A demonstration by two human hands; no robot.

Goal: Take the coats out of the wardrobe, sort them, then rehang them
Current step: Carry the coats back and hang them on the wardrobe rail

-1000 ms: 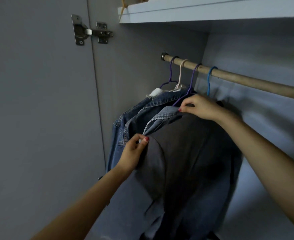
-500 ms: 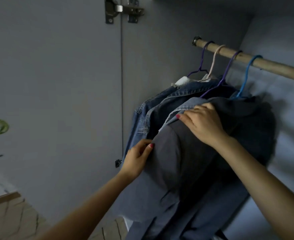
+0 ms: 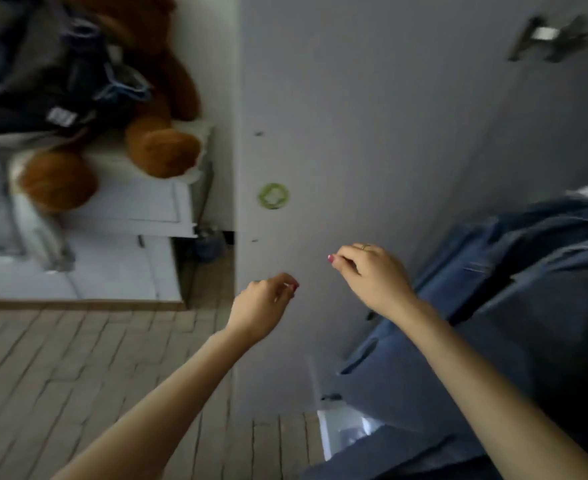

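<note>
Several denim and dark grey coats (image 3: 514,306) hang at the right edge, inside the wardrobe; the rail and hangers are out of view. My left hand (image 3: 263,306) is raised in front of the open wardrobe door (image 3: 372,133), fingers curled, holding nothing. My right hand (image 3: 372,275) hovers just left of the coats, also curled and empty, apart from the fabric. A pile of dark clothes (image 3: 43,81) lies at the upper left, blurred.
A brown teddy bear (image 3: 154,109) sits on a white cabinet (image 3: 136,209) at the left, partly under the clothes pile. The door carries a green round sticker (image 3: 273,196) and a hinge (image 3: 545,36). Wooden floor (image 3: 60,375) spreads below.
Both hands have let go of the grey coat and drawn back left. My view has swung left and down, from the wardrobe rail to the door, floor and cabinet.
</note>
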